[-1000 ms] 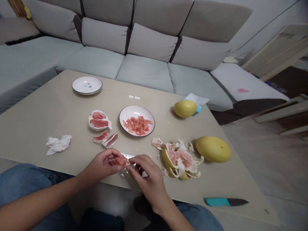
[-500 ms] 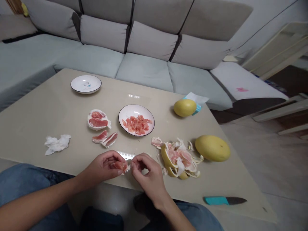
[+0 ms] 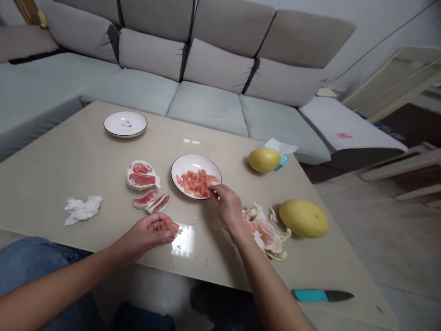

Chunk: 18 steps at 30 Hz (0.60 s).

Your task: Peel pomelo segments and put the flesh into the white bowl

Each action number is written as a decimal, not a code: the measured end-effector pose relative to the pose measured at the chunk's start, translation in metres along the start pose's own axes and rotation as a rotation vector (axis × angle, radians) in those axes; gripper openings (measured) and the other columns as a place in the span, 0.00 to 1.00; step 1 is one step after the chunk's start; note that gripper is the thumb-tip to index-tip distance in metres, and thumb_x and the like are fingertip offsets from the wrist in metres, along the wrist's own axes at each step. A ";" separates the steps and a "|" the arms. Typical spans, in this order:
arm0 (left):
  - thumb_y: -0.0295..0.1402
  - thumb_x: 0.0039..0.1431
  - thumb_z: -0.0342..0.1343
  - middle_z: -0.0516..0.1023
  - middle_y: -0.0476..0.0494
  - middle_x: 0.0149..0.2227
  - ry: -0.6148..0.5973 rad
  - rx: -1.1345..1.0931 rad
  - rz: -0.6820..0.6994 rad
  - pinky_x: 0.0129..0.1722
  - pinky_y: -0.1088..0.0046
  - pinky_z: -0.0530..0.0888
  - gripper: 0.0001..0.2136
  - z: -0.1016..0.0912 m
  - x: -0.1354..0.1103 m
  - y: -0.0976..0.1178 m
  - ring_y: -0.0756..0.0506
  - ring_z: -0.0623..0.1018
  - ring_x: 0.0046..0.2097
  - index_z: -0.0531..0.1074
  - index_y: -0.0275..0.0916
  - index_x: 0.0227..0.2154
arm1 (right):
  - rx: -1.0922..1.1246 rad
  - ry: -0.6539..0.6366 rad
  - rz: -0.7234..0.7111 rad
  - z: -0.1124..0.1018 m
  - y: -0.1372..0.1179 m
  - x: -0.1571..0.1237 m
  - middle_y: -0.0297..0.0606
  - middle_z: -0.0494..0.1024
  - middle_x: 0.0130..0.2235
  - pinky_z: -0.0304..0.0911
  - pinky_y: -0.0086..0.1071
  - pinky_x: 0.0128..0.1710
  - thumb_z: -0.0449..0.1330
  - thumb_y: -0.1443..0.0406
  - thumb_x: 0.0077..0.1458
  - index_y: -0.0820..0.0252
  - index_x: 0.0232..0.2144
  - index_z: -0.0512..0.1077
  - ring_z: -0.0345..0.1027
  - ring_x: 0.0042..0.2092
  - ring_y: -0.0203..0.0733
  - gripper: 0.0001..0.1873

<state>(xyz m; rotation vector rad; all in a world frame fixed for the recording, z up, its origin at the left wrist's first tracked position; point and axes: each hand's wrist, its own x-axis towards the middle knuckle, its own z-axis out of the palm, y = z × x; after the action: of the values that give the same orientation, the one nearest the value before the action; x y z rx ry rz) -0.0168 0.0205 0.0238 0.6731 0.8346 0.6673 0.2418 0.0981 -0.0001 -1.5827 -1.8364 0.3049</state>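
Observation:
My left hand (image 3: 146, 234) is closed around a peeled pomelo segment (image 3: 168, 226), held over the near part of the table. With thumb and fingers pinched together, my right hand (image 3: 225, 204) reaches over the near right rim of a white dark-edged plate (image 3: 179, 177). Its fingertips are against the pile of pink pomelo pieces (image 3: 196, 181) there; what they pinch is too small to make out. Left of the plate lie two loose pomelo segments (image 3: 144, 200) and a part of a pomelo in white pith (image 3: 142, 175).
My right forearm partly covers a heap of peel and membrane (image 3: 265, 232). Two whole yellow pomelos (image 3: 264, 160) (image 3: 303, 218) sit on the right, one by a tissue pack (image 3: 282, 149). A turquoise-handled knife (image 3: 320, 295) lies near right, crumpled tissue (image 3: 82, 210) left, another plate (image 3: 125, 124) far left.
My right hand has left the segment in my left hand and moved forward and right to the plate. My left hand keeps hold of the segment and has shifted slightly left.

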 end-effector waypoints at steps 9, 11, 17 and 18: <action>0.30 0.48 0.68 0.78 0.46 0.37 0.058 0.009 0.085 0.49 0.70 0.70 0.14 -0.002 0.002 -0.005 0.48 0.76 0.43 0.72 0.39 0.37 | 0.295 -0.193 0.176 -0.022 -0.041 -0.041 0.39 0.80 0.35 0.66 0.31 0.32 0.56 0.60 0.59 0.58 0.43 0.76 0.71 0.31 0.39 0.14; 0.30 0.48 0.68 0.78 0.47 0.37 0.042 0.032 0.110 0.47 0.68 0.71 0.14 0.000 0.001 -0.006 0.47 0.76 0.42 0.72 0.39 0.37 | 0.507 -0.331 0.304 -0.024 -0.061 -0.062 0.37 0.79 0.31 0.64 0.30 0.28 0.58 0.58 0.57 0.58 0.42 0.77 0.69 0.28 0.38 0.15; 0.31 0.47 0.68 0.76 0.47 0.34 0.027 0.155 0.171 0.43 0.70 0.71 0.14 0.006 -0.004 -0.008 0.46 0.75 0.40 0.72 0.38 0.36 | 0.740 -0.350 0.420 -0.014 -0.093 -0.099 0.35 0.75 0.27 0.61 0.28 0.26 0.62 0.55 0.53 0.60 0.36 0.78 0.65 0.26 0.35 0.15; 0.31 0.47 0.67 0.76 0.47 0.34 0.028 0.172 0.180 0.43 0.71 0.71 0.13 0.007 -0.004 -0.009 0.46 0.75 0.40 0.72 0.38 0.36 | 0.738 -0.339 0.428 -0.013 -0.094 -0.100 0.34 0.74 0.26 0.60 0.28 0.25 0.63 0.55 0.52 0.60 0.34 0.78 0.64 0.25 0.35 0.14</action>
<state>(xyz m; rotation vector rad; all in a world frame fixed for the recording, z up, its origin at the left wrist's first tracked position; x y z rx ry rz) -0.0112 0.0103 0.0226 0.9042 0.8701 0.7735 0.1787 -0.0206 0.0303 -1.4039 -1.3298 1.3427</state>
